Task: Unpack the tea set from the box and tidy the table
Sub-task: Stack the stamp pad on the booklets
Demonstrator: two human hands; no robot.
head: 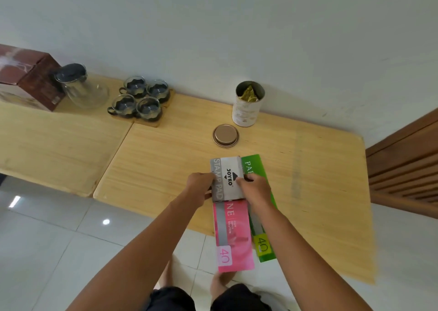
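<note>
A grey stamp pad box (227, 179) rests on a pink folder (233, 234) and a green folder (262, 206) near the table's front edge. My left hand (200, 187) grips its left side, and my right hand (256, 188) holds its right side. Far left stands the brown tea set box (28, 75). Beside it sits a glass teapot (80, 86) with a dark lid. Several glass cups (141, 99) with dark holders are grouped on wooden coasters.
An open tea tin (247, 104) with sachets stands at the back by the wall, its round lid (225, 135) lying in front of it. The wooden table (166, 144) spans the view. A wooden slatted panel (407, 168) is at the right. White floor tiles lie below.
</note>
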